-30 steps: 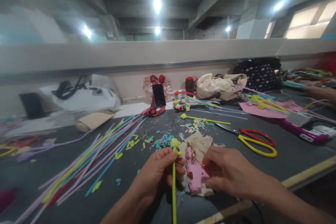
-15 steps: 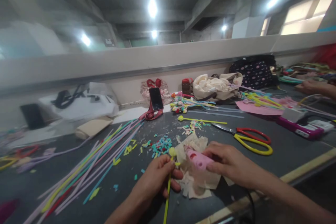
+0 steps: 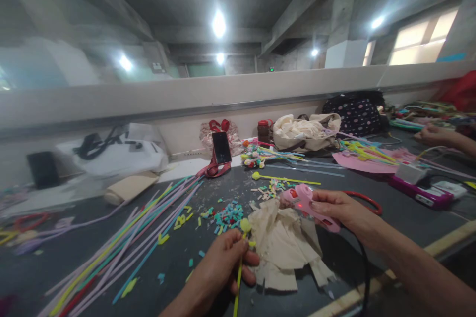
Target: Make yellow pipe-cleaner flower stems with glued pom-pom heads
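Observation:
My left hand (image 3: 226, 260) is closed on a yellow pipe-cleaner stem (image 3: 238, 282) with a small round yellow head (image 3: 245, 225) at its top. In my right hand (image 3: 336, 208) is a pink hot glue gun (image 3: 305, 203), its red light lit and its nozzle pointing left. A black cord (image 3: 366, 262) hangs below that hand. Crumpled beige cloth (image 3: 284, 247) lies between my hands, under the glue gun. Small cut pieces in blue and green (image 3: 228, 215) are heaped beyond my left hand. Scissors lie behind my right hand, with only the red handle (image 3: 366, 201) clearly showing.
Long coloured stems (image 3: 122, 242) lie at left. A phone (image 3: 221, 147) leans at the back, beside a bunch of finished-looking stems (image 3: 260, 153) and clear glue sticks (image 3: 305, 170). A purple power strip (image 3: 420, 192) sits right. Another person's hand (image 3: 433, 134) shows at far right.
My right hand has lifted the glue gun off the cloth and moved it up and to the right. The cloth is more exposed. My left hand still holds the yellow stem.

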`<action>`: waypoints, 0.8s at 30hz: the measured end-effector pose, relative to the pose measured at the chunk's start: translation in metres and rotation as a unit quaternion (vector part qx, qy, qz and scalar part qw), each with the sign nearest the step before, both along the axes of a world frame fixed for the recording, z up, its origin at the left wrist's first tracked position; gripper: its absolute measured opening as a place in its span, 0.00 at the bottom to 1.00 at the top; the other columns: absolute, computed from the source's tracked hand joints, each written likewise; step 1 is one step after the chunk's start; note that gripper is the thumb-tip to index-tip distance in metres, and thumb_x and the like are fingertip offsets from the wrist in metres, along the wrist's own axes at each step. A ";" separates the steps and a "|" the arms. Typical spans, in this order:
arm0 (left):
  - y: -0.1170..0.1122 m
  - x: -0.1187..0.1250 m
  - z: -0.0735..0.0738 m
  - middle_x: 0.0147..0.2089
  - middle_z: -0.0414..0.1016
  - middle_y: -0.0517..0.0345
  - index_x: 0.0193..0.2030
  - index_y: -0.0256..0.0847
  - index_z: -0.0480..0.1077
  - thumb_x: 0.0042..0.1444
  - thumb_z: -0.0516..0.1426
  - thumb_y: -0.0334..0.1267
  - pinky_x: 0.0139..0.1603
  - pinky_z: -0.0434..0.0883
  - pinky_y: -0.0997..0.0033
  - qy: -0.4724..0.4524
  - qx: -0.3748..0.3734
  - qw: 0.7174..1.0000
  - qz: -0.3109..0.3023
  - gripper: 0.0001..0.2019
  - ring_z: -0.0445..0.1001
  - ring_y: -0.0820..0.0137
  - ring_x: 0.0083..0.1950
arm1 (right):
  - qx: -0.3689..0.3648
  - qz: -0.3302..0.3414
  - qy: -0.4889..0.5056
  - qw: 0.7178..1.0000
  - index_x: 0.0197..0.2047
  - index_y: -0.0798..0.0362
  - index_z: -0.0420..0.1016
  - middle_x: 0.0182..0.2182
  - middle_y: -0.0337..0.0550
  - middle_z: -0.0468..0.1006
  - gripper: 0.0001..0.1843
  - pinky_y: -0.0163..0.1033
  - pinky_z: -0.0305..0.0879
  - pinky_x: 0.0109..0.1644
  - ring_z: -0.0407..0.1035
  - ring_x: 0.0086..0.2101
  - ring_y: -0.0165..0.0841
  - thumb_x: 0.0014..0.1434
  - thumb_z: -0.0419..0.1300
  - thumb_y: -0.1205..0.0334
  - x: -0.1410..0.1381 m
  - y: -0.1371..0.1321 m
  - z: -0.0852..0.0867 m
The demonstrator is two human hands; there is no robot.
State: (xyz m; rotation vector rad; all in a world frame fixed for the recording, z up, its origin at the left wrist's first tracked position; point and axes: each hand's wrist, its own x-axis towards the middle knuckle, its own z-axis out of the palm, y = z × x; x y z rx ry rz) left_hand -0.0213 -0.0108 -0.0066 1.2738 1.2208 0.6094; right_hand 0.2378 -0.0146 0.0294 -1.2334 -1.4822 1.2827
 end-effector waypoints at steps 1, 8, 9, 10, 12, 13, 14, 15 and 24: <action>0.000 0.000 0.000 0.30 0.74 0.54 0.28 0.40 0.56 0.51 0.50 0.45 0.11 0.54 0.85 0.001 -0.001 1.000 -0.002 0.11 0.73 0.74 0.21 | 0.010 -0.001 -0.019 1.000 0.35 0.57 0.72 0.20 0.34 0.63 0.16 0.30 0.45 0.20 0.53 0.19 0.24 0.52 0.57 0.52 0.002 0.000 0.001; 0.001 0.001 0.001 0.29 0.73 0.55 0.28 0.40 0.56 0.53 0.47 0.42 0.11 0.53 0.86 0.008 -0.005 1.000 -0.002 0.08 0.72 0.76 0.20 | 0.095 -0.089 -0.076 0.989 0.33 0.55 0.72 0.20 0.32 0.62 0.13 0.30 0.47 0.21 0.53 0.20 0.24 0.51 0.58 0.54 0.016 0.001 0.011; 0.001 0.001 0.001 0.30 0.73 0.55 0.28 0.40 0.56 0.53 0.47 0.42 0.10 0.53 0.86 0.008 -0.010 1.000 -0.004 0.09 0.72 0.76 0.20 | 0.081 -0.102 -0.049 0.990 0.34 0.54 0.71 0.20 0.32 0.63 0.13 0.29 0.47 0.20 0.53 0.19 0.24 0.51 0.58 0.53 0.017 0.001 0.011; 0.002 0.001 0.001 0.30 0.73 0.55 0.28 0.39 0.56 0.53 0.48 0.42 0.10 0.53 0.86 0.006 -0.016 1.000 -0.007 0.08 0.72 0.76 0.20 | 0.066 -0.115 -0.018 0.991 0.35 0.54 0.70 0.20 0.32 0.64 0.13 0.29 0.47 0.20 0.55 0.19 0.24 0.51 0.59 0.53 0.017 0.001 0.012; 0.002 0.001 0.003 0.28 0.73 0.56 0.27 0.39 0.57 0.52 0.49 0.41 0.10 0.53 0.86 -0.010 -0.018 1.000 -0.006 0.08 0.72 0.76 0.20 | 0.047 -0.134 0.035 0.989 0.33 0.54 0.70 0.21 0.34 0.66 0.13 0.29 0.50 0.21 0.57 0.21 0.25 0.50 0.60 0.52 0.015 0.000 0.011; 0.002 0.000 0.004 0.27 0.73 0.56 0.27 0.39 0.58 0.52 0.49 0.41 0.11 0.53 0.86 -0.026 -0.014 1.000 -0.002 0.09 0.72 0.76 0.20 | 0.042 -0.139 0.055 0.988 0.31 0.55 0.70 0.21 0.34 0.67 0.13 0.29 0.51 0.22 0.58 0.21 0.25 0.49 0.61 0.52 0.013 -0.001 0.011; 0.001 0.000 0.005 0.26 0.74 0.55 0.27 0.38 0.58 0.52 0.50 0.42 0.11 0.53 0.86 -0.047 -0.007 0.999 0.004 0.09 0.71 0.77 0.19 | 0.037 -0.138 0.069 0.987 0.29 0.55 0.70 0.20 0.34 0.67 0.14 0.28 0.52 0.22 0.58 0.21 0.25 0.48 0.62 0.52 0.010 -0.002 0.011; 0.000 0.000 0.007 0.26 0.74 0.55 0.27 0.37 0.59 0.52 0.51 0.42 0.12 0.53 0.86 -0.071 0.001 0.997 0.012 0.10 0.70 0.77 0.19 | 0.031 -0.131 0.079 0.988 0.28 0.56 0.70 0.19 0.34 0.67 0.14 0.28 0.52 0.22 0.57 0.20 0.24 0.49 0.62 0.52 0.007 -0.003 0.010; -0.004 -0.002 0.019 0.18 0.73 0.53 0.24 0.34 0.65 0.51 0.53 0.43 0.11 0.50 0.84 -0.197 -0.026 0.980 0.027 0.13 0.60 0.82 0.11 | -0.034 0.025 0.038 0.998 0.31 0.56 0.75 0.14 0.35 0.64 0.25 0.31 0.45 0.21 0.51 0.17 0.24 0.49 0.54 0.40 -0.035 -0.028 0.008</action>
